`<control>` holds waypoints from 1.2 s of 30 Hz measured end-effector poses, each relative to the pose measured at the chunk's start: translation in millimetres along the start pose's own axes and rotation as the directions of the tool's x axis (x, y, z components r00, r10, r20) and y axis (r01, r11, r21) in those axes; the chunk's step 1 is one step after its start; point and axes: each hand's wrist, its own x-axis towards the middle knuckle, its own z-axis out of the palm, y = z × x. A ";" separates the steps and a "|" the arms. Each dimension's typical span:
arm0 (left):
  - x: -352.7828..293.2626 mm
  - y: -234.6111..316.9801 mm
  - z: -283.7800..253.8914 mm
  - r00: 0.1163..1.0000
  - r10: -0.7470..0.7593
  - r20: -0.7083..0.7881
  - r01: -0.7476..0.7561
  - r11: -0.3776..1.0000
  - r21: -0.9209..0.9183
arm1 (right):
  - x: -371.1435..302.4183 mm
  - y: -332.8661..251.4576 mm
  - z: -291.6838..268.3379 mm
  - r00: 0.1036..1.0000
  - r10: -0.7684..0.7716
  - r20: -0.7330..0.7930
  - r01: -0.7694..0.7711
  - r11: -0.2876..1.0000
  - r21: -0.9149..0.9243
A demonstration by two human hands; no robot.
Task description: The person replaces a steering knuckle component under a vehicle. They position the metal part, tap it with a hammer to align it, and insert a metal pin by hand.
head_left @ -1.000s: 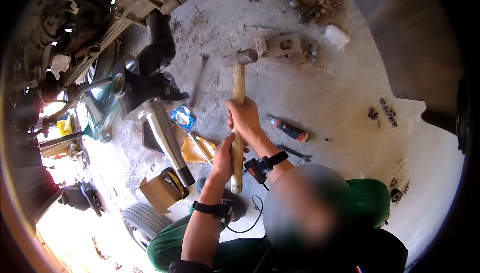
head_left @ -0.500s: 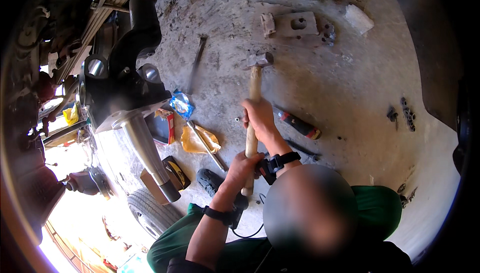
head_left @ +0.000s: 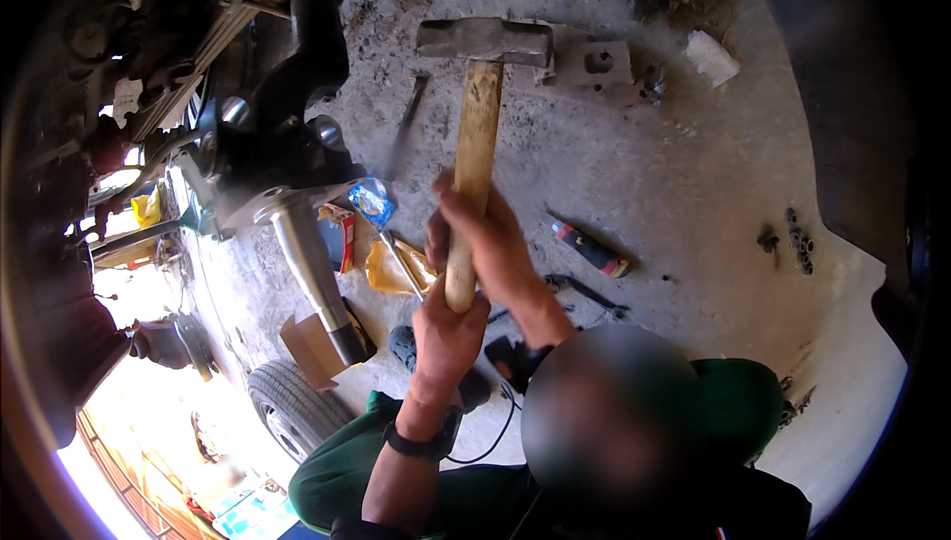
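I hold a sledgehammer upright in front of me with both hands, its steel head at the top and its worn wooden handle pointing down. My left hand is wrapped round the handle's lower end. Higher up the handle, my right hand grips it with the fingers curled around. To the left stands a black axle casting with two bright-lined bores. From its flange a shiny steel spindle slants down toward me, ending in a dark tip. The hammer is apart from both.
On the concrete floor lie a long dark bar, a blue packet, a yellow wrapper, a red-and-black tool and several sockets. A tyre and cardboard box are at lower left. A metal bracket lies farther off.
The hammer has risen toward my view and moved left, its head now looking much larger. Both hands have moved with it, still gripping the handle. My view has shifted slightly.
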 end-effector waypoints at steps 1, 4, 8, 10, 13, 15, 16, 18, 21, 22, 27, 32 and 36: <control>-6.9 11.8 -8.5 0.997 0.054 -0.058 -0.053 0.998 0.015 | -6.8 15.4 2.9 1.000 -0.030 0.003 0.030 0.999 0.020; -39.7 25.7 -27.6 0.992 0.039 -0.120 -0.028 0.995 0.095 | -31.9 14.3 25.1 1.000 -0.009 -0.018 0.010 0.997 0.071; -59.3 39.2 -39.5 0.992 -0.074 -0.103 0.074 0.997 -0.002 | -36.1 2.5 53.7 0.999 0.016 0.042 -0.011 0.992 -0.124; -73.6 33.2 -28.2 0.986 -0.109 -0.123 0.077 0.968 -0.238 | -41.1 10.0 58.4 0.987 0.121 0.106 -0.077 0.932 -0.356; -70.7 34.1 -32.5 0.993 -0.038 -0.108 0.017 0.983 -0.181 | -44.7 4.0 65.2 0.995 0.057 0.088 -0.025 0.943 -0.332; -64.1 36.0 -34.5 0.996 -0.013 -0.083 0.011 1.000 -0.019 | -47.0 -3.4 54.8 0.996 -0.032 0.079 0.051 0.968 -0.247; -59.1 52.2 -32.6 0.994 0.060 -0.090 -0.052 0.995 0.084 | -46.5 -6.9 46.8 0.996 -0.091 -0.010 0.089 0.987 -0.133; -44.5 67.4 -37.0 0.980 0.199 0.027 -0.197 0.932 0.304 | -49.3 -30.1 42.0 0.978 -0.150 -0.148 0.147 0.989 -0.026; -37.7 100.9 -45.6 0.945 0.306 0.114 -0.323 0.832 0.450 | -51.2 -53.0 44.8 0.895 -0.307 -0.323 0.358 0.927 0.113; -39.5 98.3 -49.5 0.951 0.292 0.103 -0.307 0.846 0.436 | -52.1 -56.6 46.8 0.864 -0.335 -0.375 0.419 0.893 0.166; -97.1 49.0 -43.7 0.982 0.021 -0.185 -0.025 1.000 -0.016 | -37.1 30.3 56.0 0.999 0.035 0.041 -0.009 0.865 -0.502; -74.8 75.9 -53.7 0.992 0.125 0.034 -0.128 0.916 0.380 | -48.0 -20.1 50.9 0.996 -0.019 -0.092 0.020 1.000 0.017; -44.4 121.5 -59.1 0.915 0.294 0.278 -0.390 0.821 0.417 | -57.7 -67.2 38.3 0.899 -0.321 -0.299 0.393 0.892 0.223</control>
